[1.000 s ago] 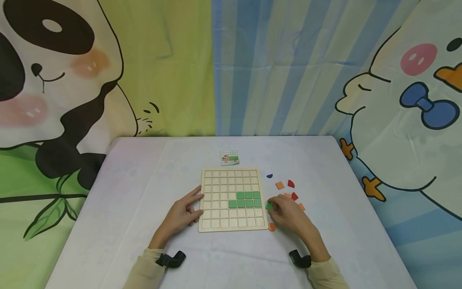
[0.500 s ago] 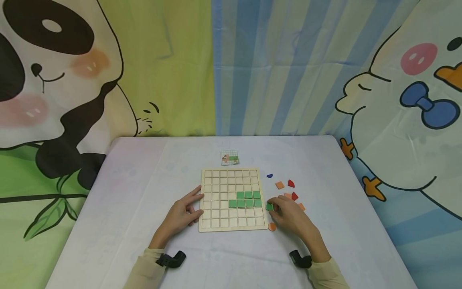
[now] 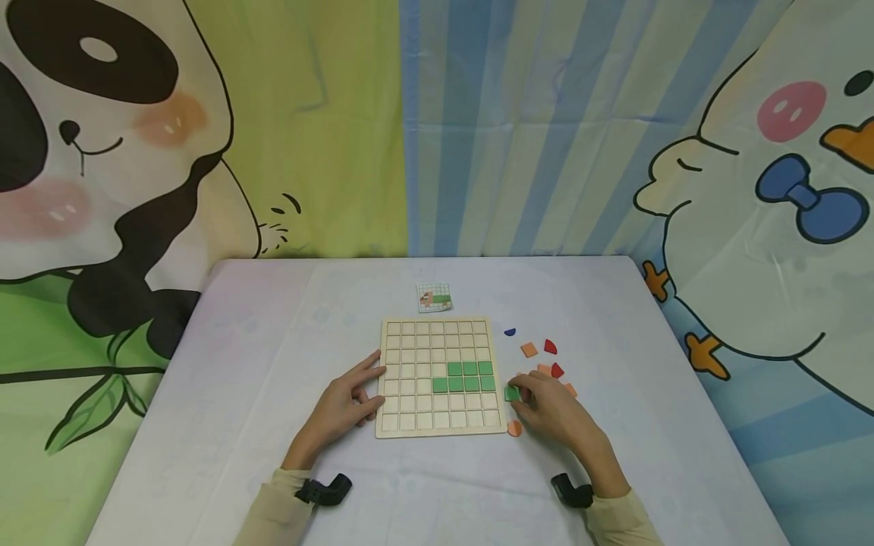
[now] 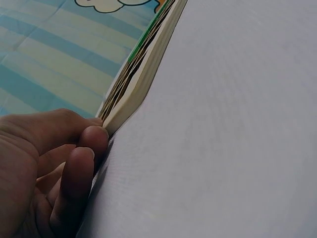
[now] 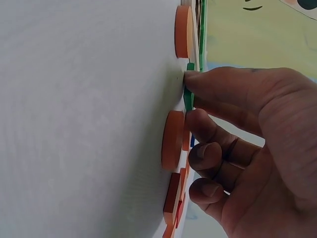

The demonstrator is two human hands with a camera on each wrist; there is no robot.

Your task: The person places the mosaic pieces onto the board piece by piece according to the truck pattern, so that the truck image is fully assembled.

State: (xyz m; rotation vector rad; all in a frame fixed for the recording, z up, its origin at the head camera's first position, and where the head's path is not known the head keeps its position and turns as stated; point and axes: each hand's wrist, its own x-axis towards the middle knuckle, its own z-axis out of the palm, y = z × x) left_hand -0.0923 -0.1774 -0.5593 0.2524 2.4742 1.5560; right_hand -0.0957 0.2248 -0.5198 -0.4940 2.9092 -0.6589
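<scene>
A pale wooden grid board (image 3: pixel 410 383) lies flat on the table, with several green square tiles (image 3: pixel 471 384) in two rows at its right. My left hand (image 3: pixel 341 402) touches the board's left edge with thumb and fingertips spread; the left wrist view shows fingertips against the board's side (image 4: pixel 143 89). Just right of the board, my right hand (image 3: pixel 546 406) pinches a green square tile (image 3: pixel 511 393) between thumb and fingers. In the right wrist view the thumb lies on that green tile (image 5: pixel 188 96), close to an orange round piece (image 5: pixel 182 32).
A small picture card (image 3: pixel 434 298) lies behind the board. Right of the board are a blue half-round piece (image 3: pixel 510 332), an orange square (image 3: pixel 529 349), red wedges (image 3: pixel 550 346) and an orange round piece (image 3: pixel 514 428). Some loose pieces are partly hidden by my right hand.
The green tile in my right hand has turned a little and shifted slightly right and towards me, showing more of its face. My left hand and the board stay still.
</scene>
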